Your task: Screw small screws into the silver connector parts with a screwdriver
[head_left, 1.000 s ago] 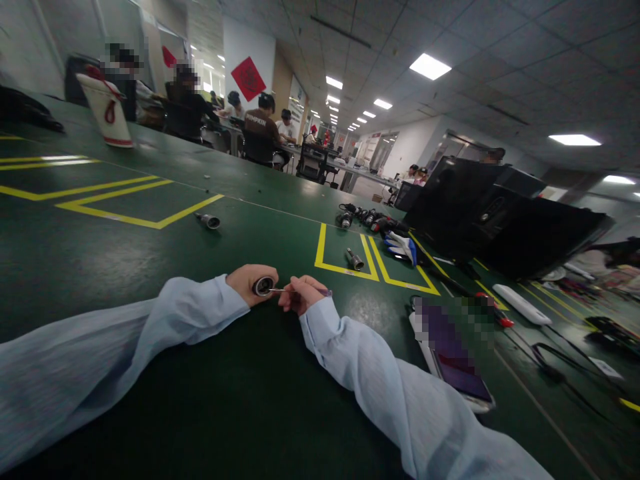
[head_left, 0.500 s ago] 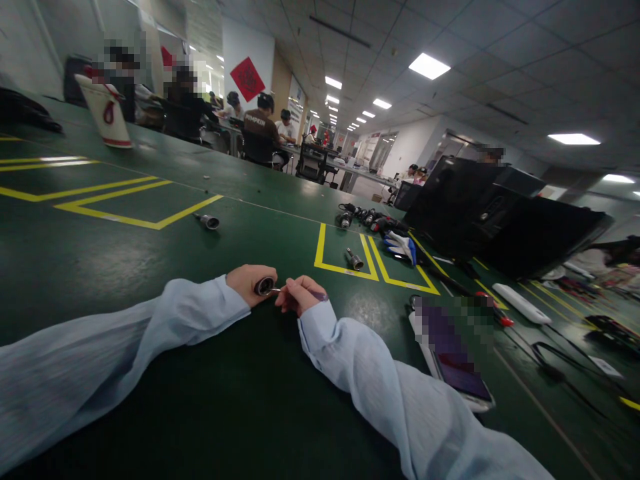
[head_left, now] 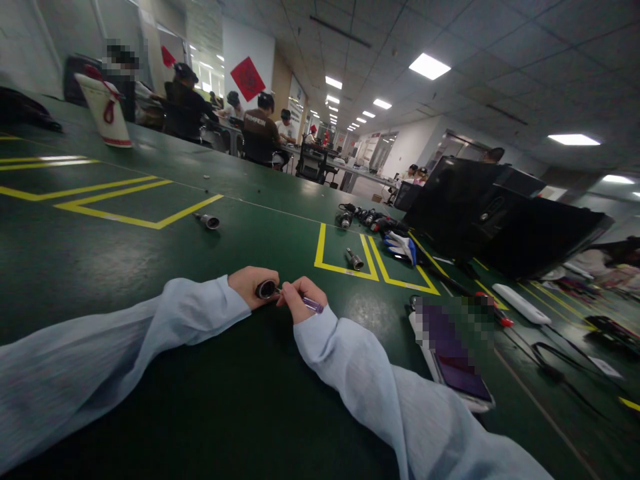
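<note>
My left hand (head_left: 249, 287) is closed around a round metal fitting (head_left: 265, 289), its dark hollow end turned toward me. Between the fingers of my right hand (head_left: 305, 297) is a small screwdriver (head_left: 313, 305) with a clear purple handle; its thin shaft points left to the fitting. Whether the tip touches the fitting, I cannot tell. Both hands are just above the green table. A similar metal fitting (head_left: 207, 221) lies on its side farther off to the left, and another fitting (head_left: 355, 259) lies inside a yellow taped box to the right.
At right lie a phone (head_left: 463, 363), a white power bank-like bar (head_left: 521, 304) with cables, and blue-white gloves (head_left: 400, 247). Behind them are a pile of dark parts (head_left: 370, 217) and black monitors (head_left: 500, 213). A white cup (head_left: 105, 113) stands far left. People sit at tables beyond.
My right hand has turned and shifted slightly, so the purple handle shows more. My left hand and the fitting have barely moved.
</note>
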The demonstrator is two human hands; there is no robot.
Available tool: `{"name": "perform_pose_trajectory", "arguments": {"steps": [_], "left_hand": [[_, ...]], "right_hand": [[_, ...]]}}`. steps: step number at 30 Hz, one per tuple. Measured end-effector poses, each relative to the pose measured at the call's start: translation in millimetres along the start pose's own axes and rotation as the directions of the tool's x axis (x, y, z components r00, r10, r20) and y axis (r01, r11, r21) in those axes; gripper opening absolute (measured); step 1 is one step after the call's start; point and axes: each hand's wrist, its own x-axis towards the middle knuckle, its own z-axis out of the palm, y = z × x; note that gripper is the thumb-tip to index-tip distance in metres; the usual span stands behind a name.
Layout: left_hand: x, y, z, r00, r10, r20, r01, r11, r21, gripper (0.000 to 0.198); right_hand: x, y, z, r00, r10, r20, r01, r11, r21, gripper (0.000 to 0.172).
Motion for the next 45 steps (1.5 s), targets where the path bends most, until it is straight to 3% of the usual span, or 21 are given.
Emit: {"name": "perform_pose_trajectory", "arguments": {"steps": [3, 8, 14, 20, 23, 30, 36, 42, 45], "left_hand": [[0, -1, 0.5, 1.000, -0.007, 0.026, 0.006, 0.999, 0.036, 0.022], [0, -1, 1.0, 1.000, 0.017, 0.009, -0.018, 0.999, 0.033, 0.022], [-1, 3, -0.6, 0.997, 0.007, -0.079, -0.013, 0.997, -0.076, 0.016], [-1, 1, -0.9, 0.997, -0.002, -0.073, 0.004, 1.000, 0.021, 0.022], [-2, 0, -1.7, 0.999, 0.011, -0.039, -0.008, 0.997, 0.075, 0.020], [-1, 4, -0.7, 0.996, 0.048, -0.072, -0.052, 0.997, -0.056, 0.018], [-1, 6, -0.3, 0.991, -0.012, -0.133, -0.009, 0.989, -0.151, 0.017], [-1, 0, -1.4, 0.994, -0.043, -0.104, 0.041, 0.999, -0.014, 0.017], [-1, -1, -1.8, 0.998, -0.022, -0.055, 0.025, 0.998, 0.054, 0.014]], "right_hand": [[0, 1, 0, 1.000, -0.001, 0.003, 0.001, 0.999, -0.051, 0.028], [9, 2, -5, 0.973, 0.183, 0.137, -0.218, 0.925, 0.312, 0.022], [13, 7, -5, 0.953, 0.211, 0.216, -0.294, 0.810, 0.507, 0.022], [7, 1, -2, 0.981, 0.159, 0.107, -0.189, 0.890, 0.416, 0.025], [6, -1, -2, 0.982, 0.142, 0.123, -0.178, 0.912, 0.369, 0.024], [15, 8, -7, 0.939, 0.213, 0.270, -0.331, 0.771, 0.544, 0.022], [15, 10, -5, 0.935, 0.224, 0.275, -0.348, 0.732, 0.586, 0.025], [10, 6, -4, 0.963, 0.192, 0.190, -0.258, 0.863, 0.434, 0.028], [10, 6, -3, 0.957, 0.198, 0.213, -0.271, 0.873, 0.406, 0.030]]}}
